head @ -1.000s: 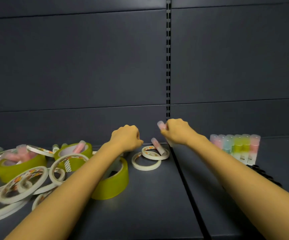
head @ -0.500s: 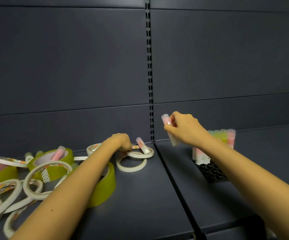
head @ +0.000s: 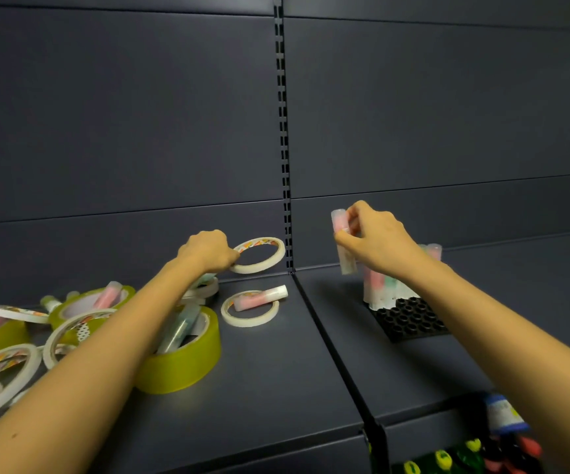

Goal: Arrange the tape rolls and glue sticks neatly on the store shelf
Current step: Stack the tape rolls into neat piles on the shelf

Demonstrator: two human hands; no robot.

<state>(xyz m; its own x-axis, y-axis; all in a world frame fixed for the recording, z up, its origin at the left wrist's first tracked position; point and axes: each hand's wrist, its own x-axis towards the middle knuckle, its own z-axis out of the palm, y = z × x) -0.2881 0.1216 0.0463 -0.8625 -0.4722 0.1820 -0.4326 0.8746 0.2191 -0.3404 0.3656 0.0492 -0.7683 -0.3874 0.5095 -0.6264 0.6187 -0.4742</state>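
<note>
Both arms stretched forward from the bottom corners, bare as far as the view showed. The left forearm [head: 123, 330] ran diagonally toward the middle. The left hand [head: 208, 251] was knuckles-up with its fingers curled under, pinching the near rim of a thin white tape roll [head: 259, 255] and holding it tilted. The right forearm [head: 481, 323] angled in from the right, wrist nearly straight. The right hand [head: 375, 241], its back toward the camera, had thumb and fingers curled round a pink glue stick [head: 343, 246] — held roughly upright, with the cap end above the fingers. The hands were apart, the right a little higher.
</note>
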